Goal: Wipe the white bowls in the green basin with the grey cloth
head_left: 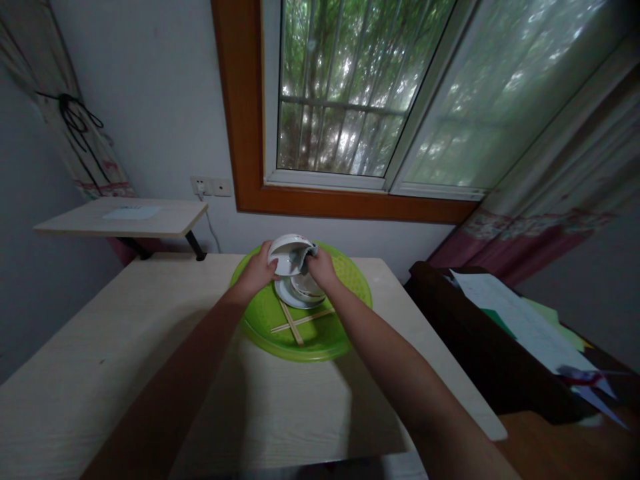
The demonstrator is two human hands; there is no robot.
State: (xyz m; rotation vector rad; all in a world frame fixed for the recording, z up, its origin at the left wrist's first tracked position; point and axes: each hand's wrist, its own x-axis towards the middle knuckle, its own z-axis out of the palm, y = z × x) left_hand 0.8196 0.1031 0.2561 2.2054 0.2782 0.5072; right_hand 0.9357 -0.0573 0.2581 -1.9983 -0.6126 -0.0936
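A white bowl is held tilted above a round green basket, its opening turned toward me. My left hand grips the bowl's left rim, thumb on the inside. In my right hand is a greyish cloth, pressed against the right side of the bowl's inside. Below, another white bowl sits on a white plate in the basket. Two pairs of wooden chopsticks lie crossed in front of the plate.
The basket stands on a pale wooden table. A small raised shelf with a paper on it is at the back left. Beyond the table are a wall socket and a window. Papers lie on dark furniture at right.
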